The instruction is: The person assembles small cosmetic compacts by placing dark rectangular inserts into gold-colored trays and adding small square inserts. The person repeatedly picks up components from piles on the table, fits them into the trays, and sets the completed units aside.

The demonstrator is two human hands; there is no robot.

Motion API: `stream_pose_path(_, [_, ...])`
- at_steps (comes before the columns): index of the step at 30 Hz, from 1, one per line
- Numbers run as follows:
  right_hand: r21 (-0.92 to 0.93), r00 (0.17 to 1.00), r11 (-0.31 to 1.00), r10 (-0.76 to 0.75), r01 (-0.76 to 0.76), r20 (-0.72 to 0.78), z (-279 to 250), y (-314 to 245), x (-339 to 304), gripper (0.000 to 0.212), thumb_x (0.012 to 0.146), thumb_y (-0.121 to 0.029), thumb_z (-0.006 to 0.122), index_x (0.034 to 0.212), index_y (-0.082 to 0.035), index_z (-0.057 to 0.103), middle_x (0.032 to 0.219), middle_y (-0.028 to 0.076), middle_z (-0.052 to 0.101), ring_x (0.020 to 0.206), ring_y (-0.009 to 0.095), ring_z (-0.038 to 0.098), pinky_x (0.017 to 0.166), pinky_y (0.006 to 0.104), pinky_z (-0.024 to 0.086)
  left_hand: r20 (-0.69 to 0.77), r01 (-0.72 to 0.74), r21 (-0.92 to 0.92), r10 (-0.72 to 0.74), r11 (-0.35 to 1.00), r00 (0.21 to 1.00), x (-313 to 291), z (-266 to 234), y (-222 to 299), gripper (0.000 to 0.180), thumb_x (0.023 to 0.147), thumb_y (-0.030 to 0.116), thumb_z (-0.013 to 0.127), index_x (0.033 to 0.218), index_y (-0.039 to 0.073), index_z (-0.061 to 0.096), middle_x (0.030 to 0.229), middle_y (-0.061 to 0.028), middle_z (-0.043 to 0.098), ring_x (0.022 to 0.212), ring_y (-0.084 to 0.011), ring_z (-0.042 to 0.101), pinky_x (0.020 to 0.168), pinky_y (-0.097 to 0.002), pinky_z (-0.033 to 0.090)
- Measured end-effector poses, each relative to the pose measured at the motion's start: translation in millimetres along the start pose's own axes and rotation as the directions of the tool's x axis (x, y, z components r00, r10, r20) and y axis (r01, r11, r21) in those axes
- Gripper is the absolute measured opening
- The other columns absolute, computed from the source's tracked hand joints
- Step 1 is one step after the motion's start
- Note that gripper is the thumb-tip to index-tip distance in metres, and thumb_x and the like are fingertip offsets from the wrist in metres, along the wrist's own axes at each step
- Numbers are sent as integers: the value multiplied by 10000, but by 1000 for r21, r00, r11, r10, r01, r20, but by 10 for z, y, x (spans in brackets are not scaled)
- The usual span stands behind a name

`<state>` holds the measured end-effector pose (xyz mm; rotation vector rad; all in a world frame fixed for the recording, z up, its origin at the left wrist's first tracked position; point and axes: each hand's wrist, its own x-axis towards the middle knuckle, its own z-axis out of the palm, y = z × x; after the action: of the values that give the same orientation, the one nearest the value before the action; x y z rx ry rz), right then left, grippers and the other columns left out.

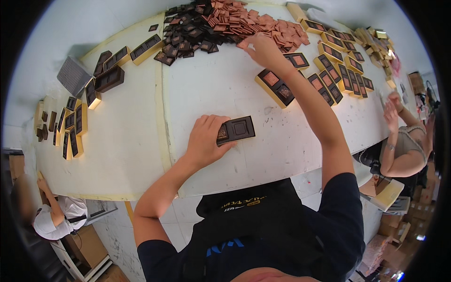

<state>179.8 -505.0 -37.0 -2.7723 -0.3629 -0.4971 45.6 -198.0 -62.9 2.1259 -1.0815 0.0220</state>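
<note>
My left hand [206, 136] is wrapped round a small oblong box [244, 128] with a dark tray, held over the near middle of the table. In the box, a dark square packet [222, 133] fills the left compartment; the right one is bare. Farther off, my right hand [263, 50] is at the near edge of a heap of copper-coloured square packets [263, 28]. Its fingertips pinch one copper square packet [243, 44]. Dark square packets [188, 37] are heaped against the copper ones on the left.
Filled boxes [274, 86] stand in rows to the right, beneath and beyond my right forearm. Boxes with bare dark trays [146, 48] stand at the left, near a grey bin [74, 75]. A person [399, 145] works at the right edge; another [58, 211] sits at the lower left.
</note>
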Motion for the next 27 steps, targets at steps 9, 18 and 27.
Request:
stream_pose_path(9, [190,964,949,226,-251,140,267,275,180,188,814,-207,693,939,-66,696,890,157,734,871,331,711,774,397,558,-94,-13,42,17,999,995,-51,15,-78,661,699,260,882,1248,75,564,1099,-89,613,1007,-306,555,897,-407,444])
stream_pose_path(18, [677,863,715,-221,-173,454,-553,-1104,-1004,203,881,9,712,1076,-18,658,879,48,705,788,136,678,706,270,528,-45,4,21,-3,1000,999,-56,13,-92,702,674,275,891,1269,100,562,1111,-80,616,1039,-309,568,915,-415,431])
stream_pose_path(27, [579,915,811,-293,83,278,-342,-1200,-1153,338,812,55,728,1114,-95,744,969,57,682,893,229,656,747,318,529,-52,8,25,-6,1000,999,-54,-2,-107,691,667,265,894,1255,113,565,1110,-58,600,1041,-286,561,913,-405,442])
